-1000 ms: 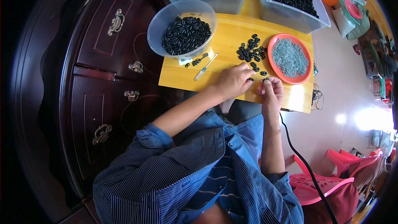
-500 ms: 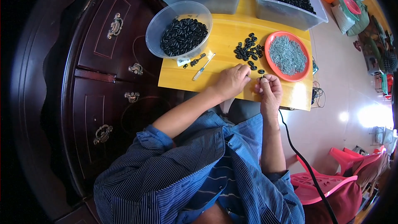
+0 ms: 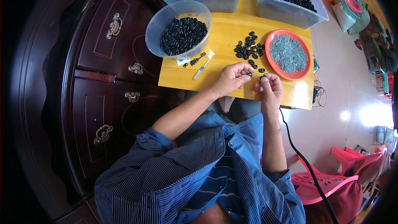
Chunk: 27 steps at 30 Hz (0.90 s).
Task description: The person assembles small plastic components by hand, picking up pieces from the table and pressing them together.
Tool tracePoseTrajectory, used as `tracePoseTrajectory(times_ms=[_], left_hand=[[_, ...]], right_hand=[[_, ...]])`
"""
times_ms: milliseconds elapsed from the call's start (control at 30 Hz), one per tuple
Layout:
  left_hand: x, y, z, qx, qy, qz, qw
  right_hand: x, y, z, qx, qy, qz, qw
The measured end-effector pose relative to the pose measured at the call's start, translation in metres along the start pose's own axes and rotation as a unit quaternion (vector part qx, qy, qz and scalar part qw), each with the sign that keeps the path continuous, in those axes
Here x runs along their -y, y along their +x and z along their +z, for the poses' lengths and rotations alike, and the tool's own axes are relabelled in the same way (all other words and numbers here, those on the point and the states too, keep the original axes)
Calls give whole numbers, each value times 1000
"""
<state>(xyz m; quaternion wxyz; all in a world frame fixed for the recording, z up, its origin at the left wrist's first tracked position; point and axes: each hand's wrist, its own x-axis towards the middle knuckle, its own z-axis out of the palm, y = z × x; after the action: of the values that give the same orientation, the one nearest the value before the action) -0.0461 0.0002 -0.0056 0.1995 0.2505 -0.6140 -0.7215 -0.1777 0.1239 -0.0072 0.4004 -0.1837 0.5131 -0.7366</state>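
One small black piece (image 3: 249, 74) sits pinched in the left hand (image 3: 233, 79), partly hidden by the fingers, over the yellow table (image 3: 224, 29); the right hand (image 3: 270, 88) holds a dark piece (image 3: 261, 77) mostly covered by its fingertips, its outline unclear. Two clear bins (image 3: 215, 2) are cut off at the top.

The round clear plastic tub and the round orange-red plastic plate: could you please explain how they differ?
Colour: the round clear plastic tub is see-through, while the round orange-red plastic plate is strongly coloured.
Depth: the tub has high walls; the plate is shallow with a low rim.
Contents: the tub holds small black oval pieces; the plate holds thin silvery pieces.
Both stand on the yellow table.
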Motion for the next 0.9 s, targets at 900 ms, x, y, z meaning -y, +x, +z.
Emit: tracePoseTrajectory(times_ms=[900], left_hand=[[7,-2,0,-1,-8,56,998]], right_hand=[[0,1,-1,21,-7,12,1000]])
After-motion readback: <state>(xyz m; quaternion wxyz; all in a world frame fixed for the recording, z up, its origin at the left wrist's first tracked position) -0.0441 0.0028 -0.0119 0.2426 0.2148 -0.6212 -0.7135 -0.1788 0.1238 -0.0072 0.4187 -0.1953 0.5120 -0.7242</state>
